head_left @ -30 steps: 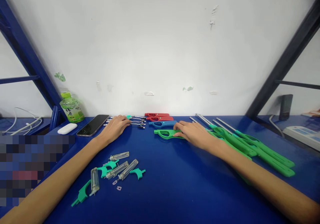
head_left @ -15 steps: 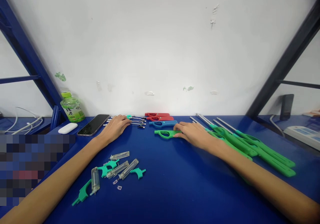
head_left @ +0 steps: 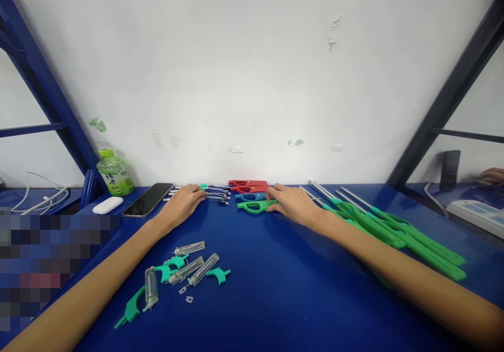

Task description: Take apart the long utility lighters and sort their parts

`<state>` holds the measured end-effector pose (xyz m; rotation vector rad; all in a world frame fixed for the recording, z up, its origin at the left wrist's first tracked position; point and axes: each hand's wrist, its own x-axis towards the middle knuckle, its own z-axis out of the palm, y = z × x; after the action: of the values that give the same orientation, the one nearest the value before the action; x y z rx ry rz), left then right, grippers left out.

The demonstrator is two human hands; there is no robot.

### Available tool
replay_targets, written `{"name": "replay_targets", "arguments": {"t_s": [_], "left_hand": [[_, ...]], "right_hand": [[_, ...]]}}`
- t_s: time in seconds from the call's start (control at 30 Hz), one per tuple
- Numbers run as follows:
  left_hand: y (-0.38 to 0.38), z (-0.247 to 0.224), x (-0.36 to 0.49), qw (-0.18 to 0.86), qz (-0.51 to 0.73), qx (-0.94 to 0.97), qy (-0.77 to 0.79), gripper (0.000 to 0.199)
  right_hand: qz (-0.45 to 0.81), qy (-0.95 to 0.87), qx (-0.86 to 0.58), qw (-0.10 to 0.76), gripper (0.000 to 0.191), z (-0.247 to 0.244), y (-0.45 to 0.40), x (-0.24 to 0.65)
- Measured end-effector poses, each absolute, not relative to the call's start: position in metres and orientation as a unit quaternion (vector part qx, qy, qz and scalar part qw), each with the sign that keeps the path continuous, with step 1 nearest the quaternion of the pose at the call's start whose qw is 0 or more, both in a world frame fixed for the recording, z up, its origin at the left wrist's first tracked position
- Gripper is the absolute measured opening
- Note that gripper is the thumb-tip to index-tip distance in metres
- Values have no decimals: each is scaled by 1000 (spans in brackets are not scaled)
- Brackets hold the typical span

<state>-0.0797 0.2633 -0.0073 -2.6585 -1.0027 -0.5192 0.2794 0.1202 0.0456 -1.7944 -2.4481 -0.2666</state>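
Note:
My left hand (head_left: 184, 201) lies over a row of small igniter parts with wires (head_left: 218, 194) at the wall side of the table, its fingers bent down on them. My right hand (head_left: 293, 203) grips the end of a green lighter casing (head_left: 252, 206) between thumb and fingers. Behind that casing are a blue casing (head_left: 246, 197), partly covered by the hand, and two red casings (head_left: 249, 185). Nearer me on the left lie several clear fuel tanks (head_left: 203, 269), teal triggers (head_left: 219, 275) and two tiny pale clips (head_left: 189, 299).
Several green lighters with metal rods (head_left: 409, 231) lie on the right under and beside my forearm. A phone (head_left: 148, 200), a white case (head_left: 107, 205) and a green-capped bottle (head_left: 115, 172) stand at the left. The white wall (head_left: 252, 79) bounds the blue table (head_left: 275, 289).
My right hand has slid slightly left with the green casing, which now lies closer to the blue and red ones. The left hand stays on the igniter parts.

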Motion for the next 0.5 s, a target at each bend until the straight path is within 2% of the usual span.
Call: {"name": "replay_targets", "arguments": {"t_s": [0.17,0.27,0.5], "left_hand": [[262,-6,-79,146,-176,-911,-343,30],[260,-4,-79,160,-187,-908,-339,30],[252,3,-79,198,-223,-900,-318,29]], "right_hand": [[-123,-767,-628,54,33,66,90,299],[-157,-719,-676,43,43,68,51,328],[-235,-645,-727,25,57,8,-33,369]]}}
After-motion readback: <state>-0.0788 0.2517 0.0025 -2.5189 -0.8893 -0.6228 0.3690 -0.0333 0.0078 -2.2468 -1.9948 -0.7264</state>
